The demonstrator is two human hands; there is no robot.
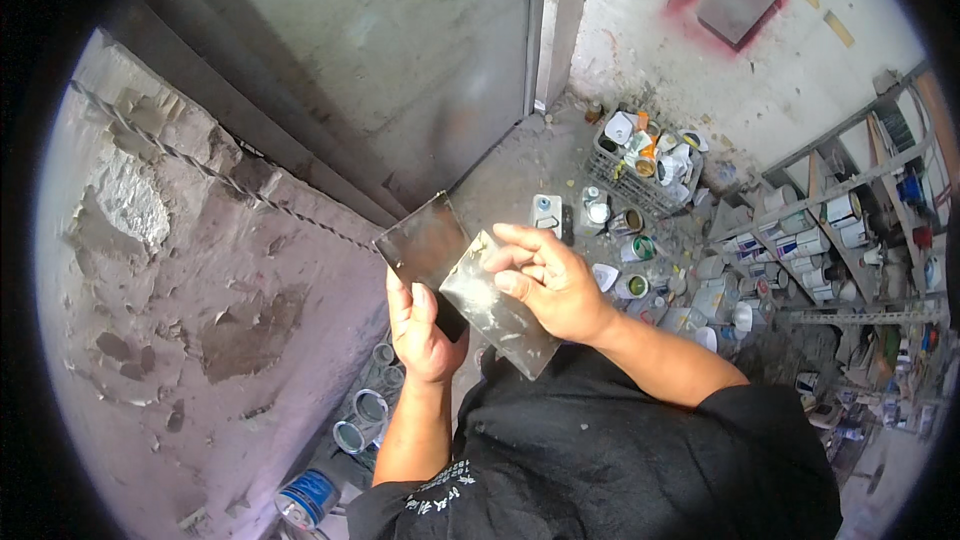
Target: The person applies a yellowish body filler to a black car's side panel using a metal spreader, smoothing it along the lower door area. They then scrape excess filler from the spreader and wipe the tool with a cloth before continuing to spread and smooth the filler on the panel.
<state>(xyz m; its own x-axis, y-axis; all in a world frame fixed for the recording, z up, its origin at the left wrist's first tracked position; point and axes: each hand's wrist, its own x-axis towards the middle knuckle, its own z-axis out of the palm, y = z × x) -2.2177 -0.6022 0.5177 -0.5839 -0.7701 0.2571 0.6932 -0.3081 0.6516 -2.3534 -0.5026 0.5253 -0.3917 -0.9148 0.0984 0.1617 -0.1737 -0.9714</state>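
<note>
Head view centres on two thin plates held up before the chest. The dark plate (425, 240) is tilted in the left hand (424, 340), gripped near its lower edge, probably so its face lies free. The pale plate (505, 315) slants down toward the black shirt (640, 440); the right hand (545, 285) pinches it along its upper right side, perhaps to steer its edge. Cream paste (472, 253) sits at its top corner, beside the dark plate; whether the plates touch, I cannot tell.

Beyond the right hand, cans (638, 248) stand on the floor near a crate (640, 196) of containers, likely grouped for easy reach. Farther right, a rack (815, 315) bears more cans. Lower left, a blue can (308, 496) sits by the peeling wall (180, 260).
</note>
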